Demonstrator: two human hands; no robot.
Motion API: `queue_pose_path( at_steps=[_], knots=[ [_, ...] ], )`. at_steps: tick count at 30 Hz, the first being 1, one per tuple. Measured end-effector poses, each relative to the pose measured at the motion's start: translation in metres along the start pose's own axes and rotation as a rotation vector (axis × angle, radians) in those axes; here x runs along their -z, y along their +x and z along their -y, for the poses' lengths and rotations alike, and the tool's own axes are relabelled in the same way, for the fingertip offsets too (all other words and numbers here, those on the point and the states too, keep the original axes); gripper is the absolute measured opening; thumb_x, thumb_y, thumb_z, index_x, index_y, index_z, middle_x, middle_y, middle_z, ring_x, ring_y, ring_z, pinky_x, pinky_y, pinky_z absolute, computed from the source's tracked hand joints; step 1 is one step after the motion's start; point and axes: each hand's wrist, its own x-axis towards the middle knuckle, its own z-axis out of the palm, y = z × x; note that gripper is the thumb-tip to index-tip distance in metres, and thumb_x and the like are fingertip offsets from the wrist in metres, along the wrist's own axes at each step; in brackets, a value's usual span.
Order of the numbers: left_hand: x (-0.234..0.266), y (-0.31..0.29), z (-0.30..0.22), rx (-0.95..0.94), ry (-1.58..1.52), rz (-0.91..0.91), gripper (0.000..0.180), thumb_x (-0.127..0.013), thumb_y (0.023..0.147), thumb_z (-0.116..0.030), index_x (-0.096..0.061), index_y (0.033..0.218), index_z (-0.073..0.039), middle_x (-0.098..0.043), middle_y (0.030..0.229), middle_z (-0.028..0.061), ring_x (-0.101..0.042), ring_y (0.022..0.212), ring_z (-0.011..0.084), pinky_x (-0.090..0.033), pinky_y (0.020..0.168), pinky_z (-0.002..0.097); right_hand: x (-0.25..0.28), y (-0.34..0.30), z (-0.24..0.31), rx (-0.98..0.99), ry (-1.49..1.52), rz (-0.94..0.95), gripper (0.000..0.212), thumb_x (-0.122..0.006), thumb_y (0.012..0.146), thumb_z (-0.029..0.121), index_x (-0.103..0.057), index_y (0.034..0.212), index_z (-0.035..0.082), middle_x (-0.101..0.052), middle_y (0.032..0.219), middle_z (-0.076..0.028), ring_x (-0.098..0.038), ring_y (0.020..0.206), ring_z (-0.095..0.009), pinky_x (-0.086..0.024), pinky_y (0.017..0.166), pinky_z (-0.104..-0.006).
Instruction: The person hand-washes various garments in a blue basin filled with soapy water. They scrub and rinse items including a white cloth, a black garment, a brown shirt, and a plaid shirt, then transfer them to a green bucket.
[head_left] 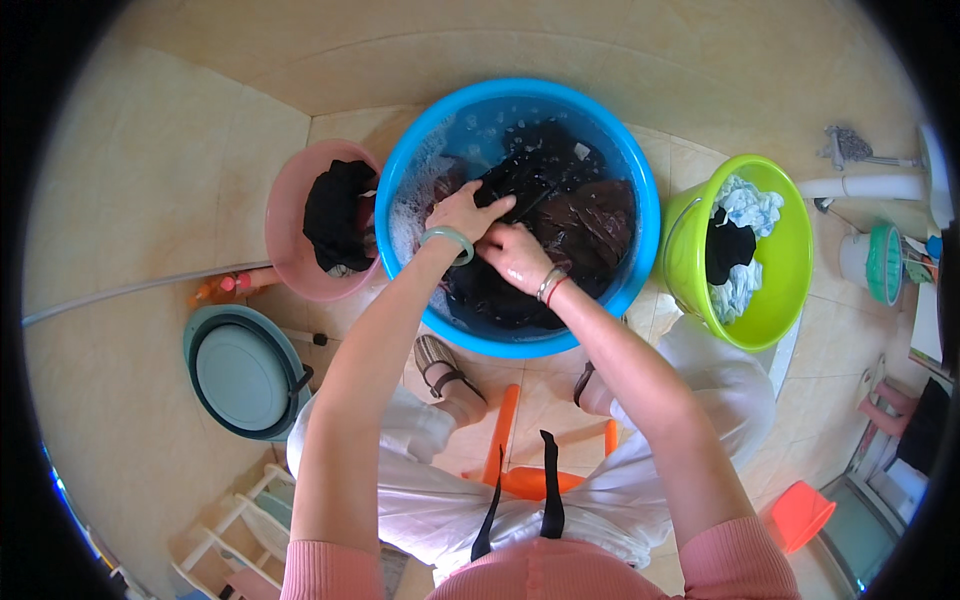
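Note:
A large round blue basin (648, 215) of sudsy water holds wet black and dark brown clothes. My left hand (468, 214), a pale green bangle at its wrist, grips a bunched black garment (525, 178) near the middle of the basin; its thumb points right. Close beside it, my right hand (518, 258) has its fingers curled into the same dark cloth, the tips hidden in the folds. A dark brown garment (590, 222) lies soaked on the right side of the water. White foam (408, 205) gathers along the left inner wall.
Left of the basin stands a pink tub (290, 265) with black clothing. A lime green bucket (790, 290) at the right holds white-blue and black clothes. A grey-green folding basin (240, 370) leans at lower left. Orange stool legs (505, 425) show between my feet; a red-orange bin (800, 517) sits lower right.

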Motion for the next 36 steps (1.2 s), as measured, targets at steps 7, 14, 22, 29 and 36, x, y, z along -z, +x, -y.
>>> queue_pose_path(
  at_steps=[7, 14, 22, 29, 36],
  knots=[
    [0.042, -0.054, 0.001, -0.338, -0.032, -0.225, 0.030, -0.067, 0.092, -0.025, -0.069, 0.118, -0.009, -0.071, 0.105, 0.0166, -0.069, 0.094, 0.0248, -0.052, 0.085, 0.0337, 0.045, 0.001, -0.011, -0.098, -0.158, -0.412, 0.048, -0.066, 0.077, 0.005, -0.063, 0.123, 0.014, -0.059, 0.126, -0.013, -0.055, 0.113, -0.034, -0.047, 0.097, -0.0394],
    [0.143, -0.098, -0.046, -0.348, -0.966, 0.191, 0.030, -0.058, 0.101, -0.022, -0.063, 0.125, -0.004, -0.067, 0.105, 0.0002, -0.060, 0.095, 0.0076, -0.049, 0.085, 0.0245, 0.098, 0.043, 0.007, 0.199, -0.175, -0.290, 0.052, -0.073, 0.077, 0.006, -0.059, 0.127, 0.012, -0.058, 0.126, -0.012, -0.056, 0.111, -0.031, -0.047, 0.097, -0.0396],
    [0.217, -0.108, -0.092, -0.514, -1.166, 0.035, 0.028, -0.059, 0.099, -0.026, -0.062, 0.118, -0.005, -0.068, 0.099, 0.0023, -0.063, 0.085, 0.0096, -0.051, 0.074, 0.0257, 0.180, 0.040, 0.133, 0.246, 0.632, -0.225, 0.025, -0.068, 0.083, 0.006, -0.059, 0.107, 0.004, -0.064, 0.088, -0.002, -0.062, 0.080, -0.013, -0.051, 0.066, -0.0267],
    [0.193, -0.104, -0.133, -0.740, -1.190, 0.013, 0.031, -0.054, 0.102, -0.013, -0.056, 0.128, 0.003, -0.066, 0.117, 0.0129, -0.065, 0.104, 0.0208, -0.053, 0.092, 0.0330, 0.172, 0.044, 0.189, 0.448, -0.226, -0.443, 0.054, -0.078, 0.082, 0.016, -0.050, 0.125, 0.000, -0.067, 0.100, -0.011, -0.063, 0.096, -0.019, -0.051, 0.085, -0.0304],
    [0.060, -0.046, -0.062, -0.778, -0.382, -0.351, 0.096, -0.084, 0.076, -0.032, -0.029, 0.150, -0.004, -0.046, 0.140, 0.0182, -0.048, 0.129, 0.0310, -0.042, 0.105, 0.0398, 0.128, 0.082, 0.043, 0.419, -0.283, -0.322, 0.050, -0.076, 0.074, 0.008, -0.053, 0.118, 0.004, -0.059, 0.120, -0.021, -0.059, 0.107, -0.041, -0.051, 0.085, -0.0448]
  ],
)
